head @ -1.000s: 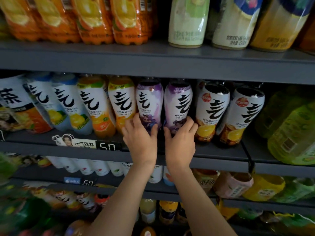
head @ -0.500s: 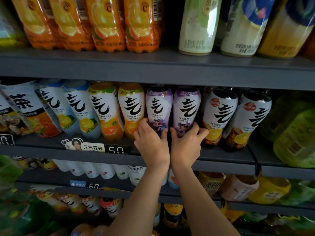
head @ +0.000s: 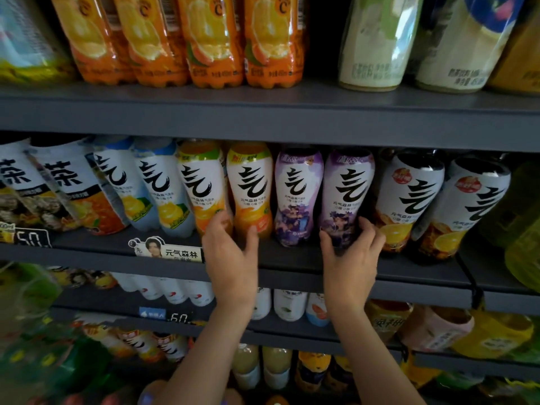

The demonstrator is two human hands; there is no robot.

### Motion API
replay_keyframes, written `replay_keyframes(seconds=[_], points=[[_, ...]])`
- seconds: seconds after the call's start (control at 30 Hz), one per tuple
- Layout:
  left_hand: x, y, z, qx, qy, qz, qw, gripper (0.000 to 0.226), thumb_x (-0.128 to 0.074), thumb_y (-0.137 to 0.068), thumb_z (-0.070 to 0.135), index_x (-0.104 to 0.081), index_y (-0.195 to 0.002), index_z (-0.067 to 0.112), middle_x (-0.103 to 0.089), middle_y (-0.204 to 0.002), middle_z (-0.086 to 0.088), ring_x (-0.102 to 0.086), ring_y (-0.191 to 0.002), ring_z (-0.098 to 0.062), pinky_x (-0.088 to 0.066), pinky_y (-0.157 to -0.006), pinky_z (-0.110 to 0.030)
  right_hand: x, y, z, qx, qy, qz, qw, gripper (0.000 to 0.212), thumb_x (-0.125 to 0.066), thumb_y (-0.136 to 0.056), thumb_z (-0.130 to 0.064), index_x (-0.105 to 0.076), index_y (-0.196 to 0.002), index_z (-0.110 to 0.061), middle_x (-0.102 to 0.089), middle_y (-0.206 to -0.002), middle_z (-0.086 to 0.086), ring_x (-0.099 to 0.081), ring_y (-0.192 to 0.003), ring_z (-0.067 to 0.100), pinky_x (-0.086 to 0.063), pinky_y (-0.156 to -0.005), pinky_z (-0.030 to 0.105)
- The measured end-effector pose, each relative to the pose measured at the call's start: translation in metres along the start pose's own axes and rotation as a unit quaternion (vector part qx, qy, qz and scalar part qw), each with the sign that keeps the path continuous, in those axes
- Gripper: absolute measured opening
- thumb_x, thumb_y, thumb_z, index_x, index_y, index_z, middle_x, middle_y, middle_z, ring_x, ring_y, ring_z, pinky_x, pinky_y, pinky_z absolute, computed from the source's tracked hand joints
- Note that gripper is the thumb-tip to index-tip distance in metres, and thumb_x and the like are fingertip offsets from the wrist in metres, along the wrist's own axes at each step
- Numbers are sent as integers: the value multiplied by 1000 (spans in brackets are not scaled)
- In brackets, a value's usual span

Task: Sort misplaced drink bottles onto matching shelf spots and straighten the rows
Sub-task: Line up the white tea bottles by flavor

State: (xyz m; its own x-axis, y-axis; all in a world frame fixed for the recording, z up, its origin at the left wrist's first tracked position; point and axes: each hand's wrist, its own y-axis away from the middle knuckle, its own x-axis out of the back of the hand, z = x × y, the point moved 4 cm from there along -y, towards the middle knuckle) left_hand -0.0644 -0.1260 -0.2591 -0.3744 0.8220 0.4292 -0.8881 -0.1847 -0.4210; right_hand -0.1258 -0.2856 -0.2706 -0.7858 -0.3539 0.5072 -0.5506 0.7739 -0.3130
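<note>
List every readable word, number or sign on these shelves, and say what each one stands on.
"元气森林": shelf tag with a portrait, on the middle shelf's edge.
"元气森林": small print on the orange-label bottle and the purple-label bottle.
"茶": tea bottle, far left.
"50": black price tag, middle shelf's edge.
"60": price tag, lower shelf's edge.
"C": orange drink bottle, top shelf.
Other print is too blurred to read.

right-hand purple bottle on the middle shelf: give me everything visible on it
The purple-and-white plastic drink bottle with a waisted shape stands about upright at the front of the dark grey metal middle shelf, second of a purple pair. Its white sleeve shows a large black brush character and purple artwork low down; the cap is hidden. The right hand curls its grip round the base.
</note>
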Motion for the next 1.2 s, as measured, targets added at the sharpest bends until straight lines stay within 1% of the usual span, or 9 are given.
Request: replay_keyframes(seconds=[0.13,0.27,0.37,0.67,0.77,0.83,0.93,1.03,1.2], points=[[-15,-6,-1,14,-26,-30,999,60,-67,-84,30,-44,-134,7,-53,-127,-7,-46,-121,-21,-37,-100,-30,-5,-7,-4,-6,19,-41,999,73,-64,-87,-30,-25,-144,-8,-37,-144,9,-47,-120,33,-43,-84,39],[-30,-7,8,65,-77,-6,995,72,-69,-81,32,-35,-139,6,-41,-133,-13,-35,-126,-27,-33,-102,-42,-11,-14,-4,-26,32,-73,997,71,-66,-85,-32,-30,-140,-7,-42,-138,12,-48,-117,36,-43,-85,43],[-34,-10,10,92,-89,5,992,69,-69,-82,29,-36,-138,5,-39,-132,-15,-32,-125,-29,-30,-101,-41,-10,-14,-2,-9,38,-69,997,70,-66,-84,-33,-32,-139,-6,-46,-134,13,-49,-116,34,-43,-84,41],[-26,-9,6,45,-100,-18,994,64,-68,-83,26,-38,-135,2,-40,-127,-18,-35,-119,-31,-30,-102,-38,-8,-8,-3,-21,48,-48,997,70,-67,-84,-33,-32,-139,-8,-45,-133,11,-51,-113,33,-44,-80,40],[-25,-9,4,32,-93,-21,995,64,-69,-82,25,-40,-134,2,-41,-125,-19,-36,-118,-31,-31,-102,-38,4,1,-9,9,31,16,999,65,-69,-83,-28,-38,-135,-6,-42,-132,12,-51,-107,26,-40,-70,32],[-23,-9,5,14,-89,-16,996,65,-71,-81,24,-41,-133,1,-43,-124,-20,-37,-117,-32,-33,-100,-39,12,16,-22,97,-7,72,993,49,-71,-81,-20,-52,-122,-4,-50,-118,13,-54,-94,20,-39,-64,25],[-20,-8,2,-12,-95,-18,995,65,-72,-79,24,-43,-132,0,-46,-122,-20,-41,-116,-34,-35,-97,-41,-4,28,-35,165,4,6,986,43,-72,-81,-21,-57,-118,-6,-60,-101,9,-63,-81,24,-43,-57,26],[-14,-6,-5,-34,-104,-5,994,63,-75,-76,23,-48,-129,-1,-49,-121,-21,-45,-113,-37,-39,-93,-46,-26,17,-37,70,72,-103,990,67,-63,-85,-42,-36,-138,-13,-63,-109,9,-61,-98,26,-48,-74,36],[-10,-2,-20,-14,-99,-11,995,61,-79,-72,29,-56,-121,2,-47,-117,-21,-44,-108,-36,-37,-93,-46,-33,7,-46,2,124,-116,985,63,-63,-83,-50,-38,-126,-11,-62,-109,13,-60,-101,34,-48,-77,40]])
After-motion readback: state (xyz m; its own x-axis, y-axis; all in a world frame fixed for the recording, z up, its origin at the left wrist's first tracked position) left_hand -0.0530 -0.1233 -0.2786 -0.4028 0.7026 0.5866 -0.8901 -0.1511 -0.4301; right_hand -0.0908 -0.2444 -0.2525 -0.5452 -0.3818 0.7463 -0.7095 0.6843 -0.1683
